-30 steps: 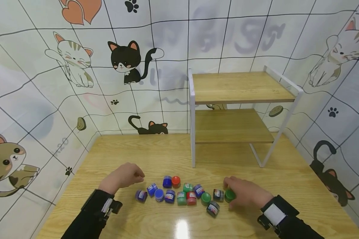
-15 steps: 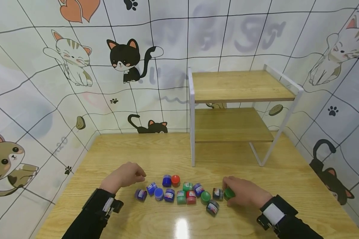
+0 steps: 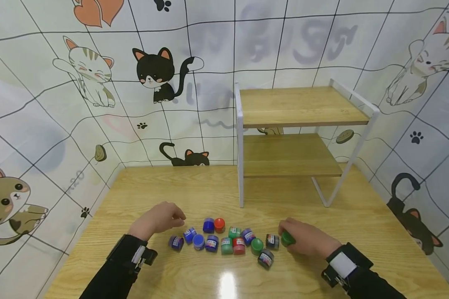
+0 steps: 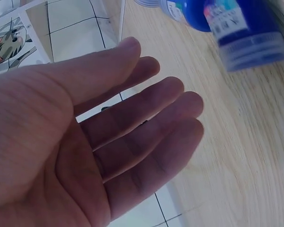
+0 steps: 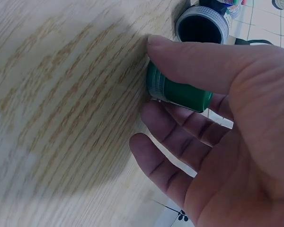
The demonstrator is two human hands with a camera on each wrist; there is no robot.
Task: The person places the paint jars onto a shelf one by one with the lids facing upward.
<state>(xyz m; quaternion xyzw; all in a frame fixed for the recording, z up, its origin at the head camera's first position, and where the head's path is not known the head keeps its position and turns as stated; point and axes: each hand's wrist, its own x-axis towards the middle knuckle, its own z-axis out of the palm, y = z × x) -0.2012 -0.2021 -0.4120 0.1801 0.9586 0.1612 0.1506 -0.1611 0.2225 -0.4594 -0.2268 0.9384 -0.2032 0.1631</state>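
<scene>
My right hand (image 3: 308, 238) pinches a small green paint jar (image 5: 184, 92) between thumb and fingers, at the right end of a loose group of jars. Its green top (image 3: 287, 238) shows past the fingertips in the head view. Close to its left lies a black paint jar (image 3: 272, 241), with a second dark jar (image 3: 265, 258) nearer the front. My left hand (image 3: 159, 219) hovers at the group's left end, fingers loosely bent and palm bare in the left wrist view. A purple jar (image 3: 176, 243) and a blue jar (image 4: 248, 30) are nearest to it.
Several more blue, green and red jars, among them a red-topped one (image 3: 219, 225), lie between the hands on the wooden table (image 3: 164, 187). A two-tier shelf (image 3: 289, 155) stands behind them, right of centre. Cat-printed sheeting (image 3: 217, 54) encloses the back and sides.
My right thumb has drawn in against the green jar, which has shifted slightly away from me and tilted. The left hand has drifted a little to the right. The other jars stay put.
</scene>
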